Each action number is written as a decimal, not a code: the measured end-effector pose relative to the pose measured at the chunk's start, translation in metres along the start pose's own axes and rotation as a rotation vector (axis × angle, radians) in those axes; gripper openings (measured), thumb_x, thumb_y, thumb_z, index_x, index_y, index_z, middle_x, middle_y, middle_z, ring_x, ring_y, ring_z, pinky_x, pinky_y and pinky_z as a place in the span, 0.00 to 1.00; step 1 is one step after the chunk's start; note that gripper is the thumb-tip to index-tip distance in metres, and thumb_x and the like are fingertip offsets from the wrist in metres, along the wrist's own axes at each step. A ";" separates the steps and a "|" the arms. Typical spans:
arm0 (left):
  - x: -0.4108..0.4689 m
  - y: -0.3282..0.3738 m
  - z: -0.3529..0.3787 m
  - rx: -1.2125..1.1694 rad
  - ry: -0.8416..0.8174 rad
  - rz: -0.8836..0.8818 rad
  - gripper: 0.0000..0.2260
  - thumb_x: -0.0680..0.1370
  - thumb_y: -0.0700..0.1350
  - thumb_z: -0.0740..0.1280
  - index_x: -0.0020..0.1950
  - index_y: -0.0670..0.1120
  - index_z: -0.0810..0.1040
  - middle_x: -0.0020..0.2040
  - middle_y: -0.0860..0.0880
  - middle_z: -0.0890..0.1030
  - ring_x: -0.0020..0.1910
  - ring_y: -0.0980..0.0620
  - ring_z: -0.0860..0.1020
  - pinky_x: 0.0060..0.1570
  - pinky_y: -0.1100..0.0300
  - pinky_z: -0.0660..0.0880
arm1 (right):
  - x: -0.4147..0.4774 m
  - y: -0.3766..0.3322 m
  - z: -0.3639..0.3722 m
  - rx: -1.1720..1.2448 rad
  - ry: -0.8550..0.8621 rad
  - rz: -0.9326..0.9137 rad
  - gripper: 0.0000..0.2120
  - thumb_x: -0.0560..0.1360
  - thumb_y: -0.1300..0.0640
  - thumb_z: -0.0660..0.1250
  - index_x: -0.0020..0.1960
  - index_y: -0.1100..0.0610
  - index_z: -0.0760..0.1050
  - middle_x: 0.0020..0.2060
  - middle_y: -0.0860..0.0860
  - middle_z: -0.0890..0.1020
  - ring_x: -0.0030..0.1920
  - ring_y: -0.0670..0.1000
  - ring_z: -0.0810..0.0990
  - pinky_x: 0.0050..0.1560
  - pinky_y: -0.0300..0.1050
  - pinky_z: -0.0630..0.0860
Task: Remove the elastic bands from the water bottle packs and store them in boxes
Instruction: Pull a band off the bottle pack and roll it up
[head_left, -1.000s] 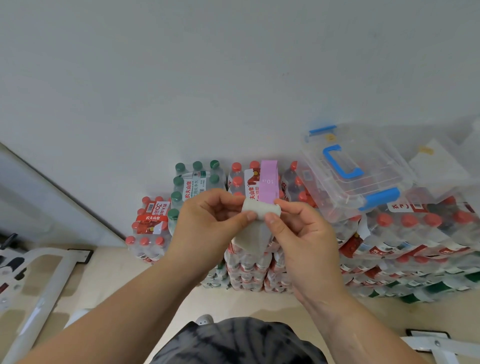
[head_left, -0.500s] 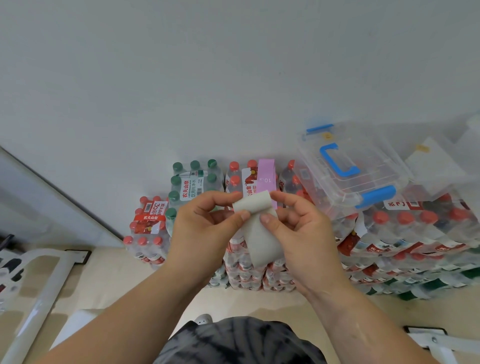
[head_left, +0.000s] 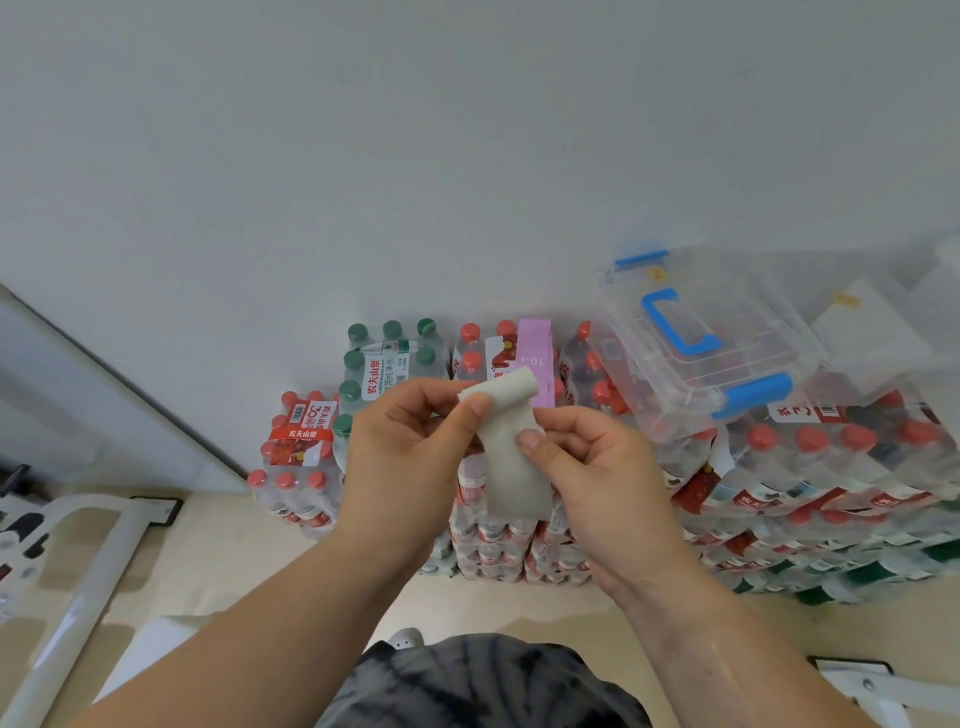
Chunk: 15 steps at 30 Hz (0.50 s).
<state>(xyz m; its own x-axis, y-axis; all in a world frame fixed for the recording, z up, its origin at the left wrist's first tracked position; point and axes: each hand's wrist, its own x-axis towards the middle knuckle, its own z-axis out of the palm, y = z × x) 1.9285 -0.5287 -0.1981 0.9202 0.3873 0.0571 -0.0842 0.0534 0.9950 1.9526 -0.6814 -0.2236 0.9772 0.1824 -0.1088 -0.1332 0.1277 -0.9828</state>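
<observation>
Centrally, the left hand (head_left: 410, 452) and right hand (head_left: 587, 467) pinch a wide white elastic band (head_left: 519, 478), long axis hanging downward between them; the clear blue-handled plastic box (head_left: 753, 353) sits far right, nearer the right hand.

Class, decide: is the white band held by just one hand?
No, the left hand pinches the white band near its top, and the right hand pinches it lower down.
</observation>
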 end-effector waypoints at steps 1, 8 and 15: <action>0.001 0.000 0.000 -0.006 0.010 -0.004 0.06 0.71 0.49 0.75 0.45 0.48 0.85 0.42 0.45 0.86 0.41 0.47 0.86 0.41 0.58 0.81 | -0.001 0.000 0.002 0.011 0.000 0.002 0.06 0.77 0.61 0.74 0.50 0.50 0.85 0.44 0.52 0.89 0.47 0.51 0.87 0.50 0.49 0.84; -0.002 -0.003 -0.004 0.054 -0.109 0.044 0.12 0.73 0.32 0.74 0.45 0.50 0.83 0.40 0.48 0.85 0.39 0.52 0.83 0.41 0.62 0.80 | 0.000 -0.008 -0.001 0.084 0.045 -0.019 0.06 0.78 0.63 0.72 0.47 0.53 0.85 0.41 0.53 0.88 0.41 0.49 0.84 0.43 0.44 0.82; -0.002 -0.003 -0.001 0.167 -0.164 0.183 0.15 0.70 0.23 0.72 0.40 0.43 0.76 0.46 0.43 0.80 0.43 0.54 0.81 0.44 0.64 0.77 | 0.001 -0.015 -0.007 0.092 0.039 0.001 0.16 0.79 0.66 0.67 0.44 0.49 0.88 0.41 0.48 0.89 0.40 0.44 0.85 0.37 0.38 0.81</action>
<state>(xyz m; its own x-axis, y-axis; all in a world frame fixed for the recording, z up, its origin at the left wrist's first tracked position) 1.9264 -0.5286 -0.2012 0.9460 0.2222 0.2359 -0.2030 -0.1609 0.9659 1.9568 -0.6898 -0.2101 0.9825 0.1447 -0.1171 -0.1469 0.2169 -0.9651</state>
